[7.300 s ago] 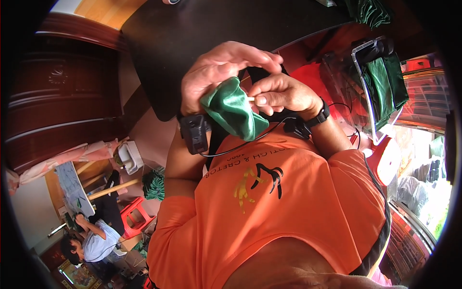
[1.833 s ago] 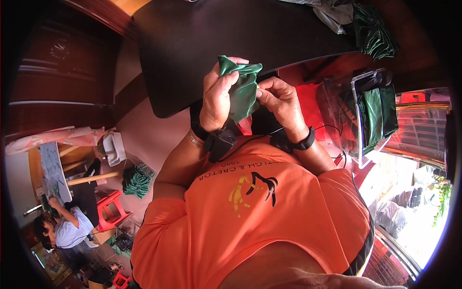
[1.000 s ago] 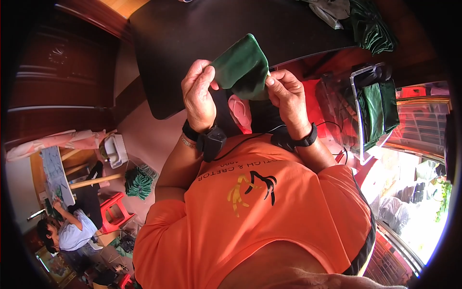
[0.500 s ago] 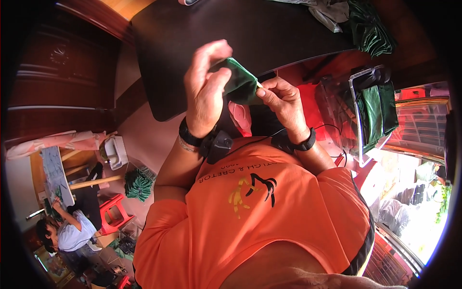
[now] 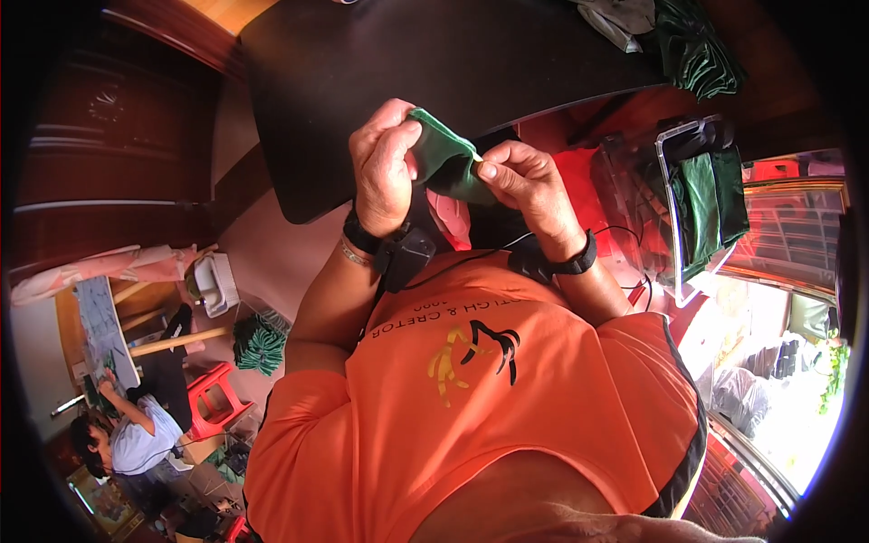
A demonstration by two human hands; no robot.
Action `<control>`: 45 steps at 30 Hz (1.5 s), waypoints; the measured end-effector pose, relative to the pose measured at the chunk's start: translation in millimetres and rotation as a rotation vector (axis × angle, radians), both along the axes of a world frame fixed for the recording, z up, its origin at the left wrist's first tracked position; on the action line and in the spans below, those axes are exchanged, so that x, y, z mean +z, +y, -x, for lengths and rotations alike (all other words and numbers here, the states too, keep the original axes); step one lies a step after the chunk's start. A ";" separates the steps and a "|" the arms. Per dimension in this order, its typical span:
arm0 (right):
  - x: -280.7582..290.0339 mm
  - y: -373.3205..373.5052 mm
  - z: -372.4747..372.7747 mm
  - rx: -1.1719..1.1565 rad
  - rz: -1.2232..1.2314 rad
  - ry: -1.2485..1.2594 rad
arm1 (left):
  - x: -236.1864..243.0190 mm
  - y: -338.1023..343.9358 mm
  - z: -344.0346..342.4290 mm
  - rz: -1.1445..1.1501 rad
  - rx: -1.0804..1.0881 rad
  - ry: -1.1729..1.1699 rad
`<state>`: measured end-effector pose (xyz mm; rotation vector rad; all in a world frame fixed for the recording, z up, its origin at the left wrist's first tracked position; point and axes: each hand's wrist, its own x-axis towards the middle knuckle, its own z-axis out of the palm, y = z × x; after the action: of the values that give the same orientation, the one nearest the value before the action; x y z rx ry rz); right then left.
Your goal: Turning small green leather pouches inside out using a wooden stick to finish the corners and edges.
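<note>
A piece of dark green shiny fabric [image 5: 442,149] with a lighter folded edge stretches between my hands in front of my chest, above the near edge of the black table. My left hand [image 5: 384,167] is closed on its upper left corner, thumb against fingers. At the fabric's right end, the thumb and forefinger of my right hand [image 5: 527,185] pinch the edge, where a small pale tip sticks out. What that tip is, I cannot make out. The fabric's lower part hangs down in shadow.
The black table [image 5: 389,54] spans the front. A green fabric bundle [image 5: 697,54] lies at its far right. A white-framed rack [image 5: 668,199] holding green fabric stands on the right. At left are another person [image 5: 140,434], a red stool [image 5: 215,398] and a green bundle [image 5: 261,344].
My left hand has gone from spread fingers to a closed grip on the fabric's corner. The right hand keeps its pinch and has shifted slightly left.
</note>
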<state>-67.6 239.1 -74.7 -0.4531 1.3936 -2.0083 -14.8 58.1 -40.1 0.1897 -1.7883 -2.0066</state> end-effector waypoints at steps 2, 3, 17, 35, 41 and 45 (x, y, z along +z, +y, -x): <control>4.7 2.8 1.1 0.005 -0.001 0.050 | 10.3 -3.3 0.2 0.168 0.042 -0.022; 4.8 4.5 2.4 0.010 -0.066 0.116 | 13.3 -5.8 2.3 0.283 0.093 0.022; 2.0 -2.8 4.7 -0.088 -0.073 0.068 | 26.5 27.4 -11.4 1.354 0.051 0.521; 2.7 1.7 4.5 -0.164 0.026 0.210 | 23.7 4.2 -0.5 0.123 -0.098 0.070; 5.9 5.3 0.5 -0.150 0.032 0.231 | 6.2 7.8 15.0 -0.201 -0.345 -0.058; 4.7 7.7 3.3 -0.089 -0.023 0.225 | 12.6 16.0 13.6 0.090 -0.090 0.067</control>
<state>-70.9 246.8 -70.0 -0.6329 1.5954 -2.0601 -28.4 74.0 -27.5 0.0149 -1.8705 -1.9634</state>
